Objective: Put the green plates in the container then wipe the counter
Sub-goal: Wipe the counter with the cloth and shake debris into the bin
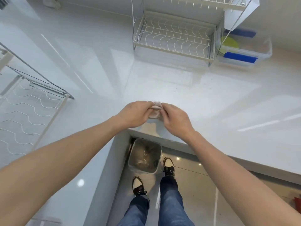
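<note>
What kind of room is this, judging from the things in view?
Probably a kitchen: a glossy white counter forming a corner carries a wire dish rack, a clear container holds green plates, and a bin stands on the floor below.

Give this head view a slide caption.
Both hands bunch a cloth at the counter; green plates sit in the container.

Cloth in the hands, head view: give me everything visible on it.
The cloth is a small, pale pinkish-white rag, soft and crumpled, bunched into a wad rather than spread flat. The left hand and the right hand both pinch its top edge, fingertips almost meeting, and the rest droops below them. It sits just over the white counter near the inner corner; whether its lower end touches the surface cannot be told. Much of it is hidden by the fingers.
</note>
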